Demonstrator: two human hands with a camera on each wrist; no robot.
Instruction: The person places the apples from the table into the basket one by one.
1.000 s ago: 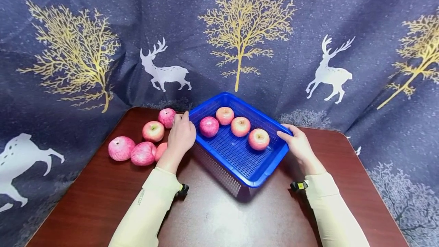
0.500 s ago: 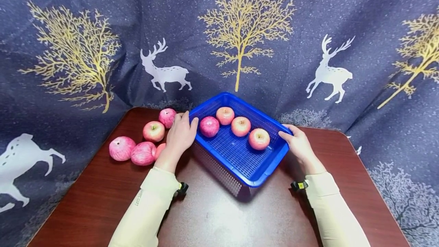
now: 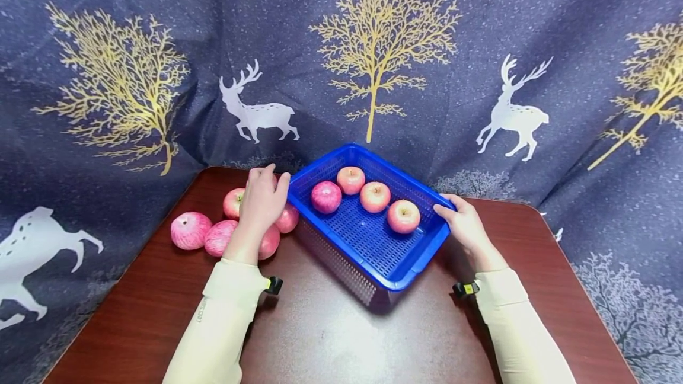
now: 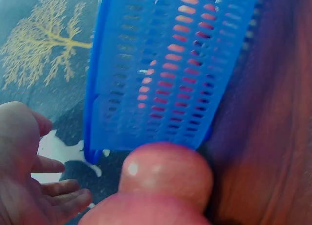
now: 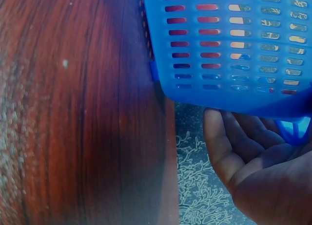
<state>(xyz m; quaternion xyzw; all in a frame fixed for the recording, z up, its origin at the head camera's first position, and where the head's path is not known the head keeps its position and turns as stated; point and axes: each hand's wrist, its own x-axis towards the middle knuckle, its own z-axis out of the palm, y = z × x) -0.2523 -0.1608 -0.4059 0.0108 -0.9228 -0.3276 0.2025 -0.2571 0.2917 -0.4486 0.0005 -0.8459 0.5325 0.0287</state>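
Observation:
A blue perforated plastic basket (image 3: 366, 231) stands near the table's back edge with several apples (image 3: 374, 197) inside. My right hand (image 3: 467, 225) grips its right corner, thumb over the rim and fingers (image 5: 217, 135) under the outer edge. My left hand (image 3: 261, 201), free of the basket, hovers above the loose apples at its left side. In the left wrist view that hand (image 4: 29, 171) has its fingers loosely spread with nothing held, beside a red apple (image 4: 165, 174) close to the basket wall. The hand partly hides an apple at the back.
Loose apples (image 3: 191, 230) lie left of the basket on the brown wooden table (image 3: 533, 289). A dark blue cloth (image 3: 416, 105) printed with deer and trees hangs right behind the table's back edge.
My left hand has left the basket's left rim and moved left over the loose apples, uncovering apples beside the basket. The right hand and the basket have stayed in place.

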